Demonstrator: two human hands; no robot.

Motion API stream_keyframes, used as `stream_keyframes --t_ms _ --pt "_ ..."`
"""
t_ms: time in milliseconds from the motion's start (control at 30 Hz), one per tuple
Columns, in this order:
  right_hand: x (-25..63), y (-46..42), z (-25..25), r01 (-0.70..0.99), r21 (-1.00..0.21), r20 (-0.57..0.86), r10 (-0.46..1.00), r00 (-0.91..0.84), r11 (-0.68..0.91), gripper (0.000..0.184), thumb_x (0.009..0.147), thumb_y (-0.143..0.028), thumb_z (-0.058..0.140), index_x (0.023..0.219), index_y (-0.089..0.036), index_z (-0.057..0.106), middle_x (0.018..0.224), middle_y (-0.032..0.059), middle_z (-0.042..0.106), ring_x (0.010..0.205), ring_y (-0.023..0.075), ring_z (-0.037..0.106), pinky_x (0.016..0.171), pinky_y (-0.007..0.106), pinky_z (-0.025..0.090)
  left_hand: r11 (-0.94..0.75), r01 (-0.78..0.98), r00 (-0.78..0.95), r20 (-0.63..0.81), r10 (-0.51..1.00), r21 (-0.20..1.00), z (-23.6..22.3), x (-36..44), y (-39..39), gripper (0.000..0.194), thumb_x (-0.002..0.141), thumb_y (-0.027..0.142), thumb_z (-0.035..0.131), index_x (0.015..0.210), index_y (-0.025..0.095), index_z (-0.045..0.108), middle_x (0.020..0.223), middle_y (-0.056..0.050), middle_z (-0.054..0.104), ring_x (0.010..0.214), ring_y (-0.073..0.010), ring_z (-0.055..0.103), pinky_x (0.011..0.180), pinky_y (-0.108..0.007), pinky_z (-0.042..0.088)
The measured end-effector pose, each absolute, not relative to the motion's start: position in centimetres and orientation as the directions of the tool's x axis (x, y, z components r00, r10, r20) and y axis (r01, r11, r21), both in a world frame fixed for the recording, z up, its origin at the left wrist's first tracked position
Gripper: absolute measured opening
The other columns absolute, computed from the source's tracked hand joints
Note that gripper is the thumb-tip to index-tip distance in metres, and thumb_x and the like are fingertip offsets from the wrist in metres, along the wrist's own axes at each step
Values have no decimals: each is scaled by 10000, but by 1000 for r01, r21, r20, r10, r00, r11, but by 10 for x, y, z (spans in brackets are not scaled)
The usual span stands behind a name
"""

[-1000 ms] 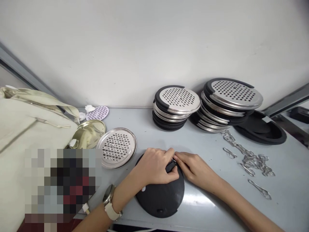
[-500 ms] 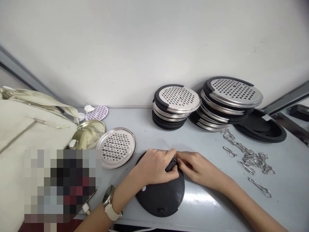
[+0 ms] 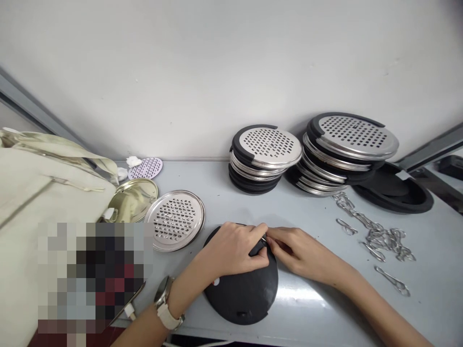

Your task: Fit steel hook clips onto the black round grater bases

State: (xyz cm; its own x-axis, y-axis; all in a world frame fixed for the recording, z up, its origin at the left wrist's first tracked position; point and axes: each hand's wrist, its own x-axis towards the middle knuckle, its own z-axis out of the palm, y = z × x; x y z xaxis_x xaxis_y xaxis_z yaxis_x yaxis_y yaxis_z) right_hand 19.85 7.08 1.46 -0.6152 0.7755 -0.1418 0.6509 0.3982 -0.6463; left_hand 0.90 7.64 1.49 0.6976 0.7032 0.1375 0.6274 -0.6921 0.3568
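Note:
A black round plate point(image 3: 246, 299) lies flat on the grey table in front of me, with a white and red sticker partly showing at its left. My left hand point(image 3: 240, 248) grips the plate's upper part, its thumb and index finger around a raised black piece. Across from it, my right hand point(image 3: 291, 246) is closed in a pinch at the plate's upper right edge. Between the fingertips of both hands shows a small shiny bit of metal wire clip point(image 3: 264, 238); most of it is hidden by the fingers.
Loose bent-wire clips point(image 3: 385, 238) lie at the right. Behind stand two stacks of round graters point(image 3: 269, 147) and a black round tray point(image 3: 415, 197). To the left are a single grater disc point(image 3: 175, 221), a gold lid point(image 3: 139, 195), a purple perforated disc point(image 3: 146, 167) and a cream bag point(image 3: 43, 193).
Both hands stay at the plate's upper edge with hardly any movement; the fingertips at the metal have shifted slightly. The view has turned a little.

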Motion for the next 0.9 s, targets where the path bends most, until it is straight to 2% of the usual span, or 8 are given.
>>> stream_keyframes --t_ms 333,433,533,700,900 --pt "199 70 15 643 -658 -126 785 -607 392 224 913 -215 359 709 -184 445 609 -21 505 520 96 433 530 237 306 -665 674 677 92 730 322 14 7 77 134 780 298 508 840 203 435 527 55 477 493 -151 525 469 -265 227" --pt "199 69 17 632 -672 -118 786 -606 386 251 922 -237 352 691 -186 436 589 -24 484 515 98 431 528 238 310 -647 690 661 82 746 325 15 8 76 190 780 309 510 922 199 451 555 48 513 526 -168 556 476 -258 251" --pt "199 69 17 635 -678 -127 793 -596 369 264 937 -250 327 727 -183 472 616 -9 529 530 108 466 543 246 326 -647 688 663 79 745 329 16 8 76 208 787 311 505 958 202 459 590 39 550 558 -176 577 486 -258 265" --pt "199 69 16 649 -666 -142 792 -594 368 279 940 -264 325 719 -182 473 612 -4 542 527 112 479 543 246 331 -641 696 656 76 751 324 16 8 76 180 788 307 501 930 204 462 587 36 549 556 -173 569 484 -265 239" --pt "199 70 15 644 -661 -132 785 -605 385 273 930 -243 334 697 -183 462 600 -13 527 515 104 457 539 239 324 -673 659 684 106 722 335 15 8 77 109 785 274 502 800 205 419 585 40 525 536 -148 540 476 -270 207"
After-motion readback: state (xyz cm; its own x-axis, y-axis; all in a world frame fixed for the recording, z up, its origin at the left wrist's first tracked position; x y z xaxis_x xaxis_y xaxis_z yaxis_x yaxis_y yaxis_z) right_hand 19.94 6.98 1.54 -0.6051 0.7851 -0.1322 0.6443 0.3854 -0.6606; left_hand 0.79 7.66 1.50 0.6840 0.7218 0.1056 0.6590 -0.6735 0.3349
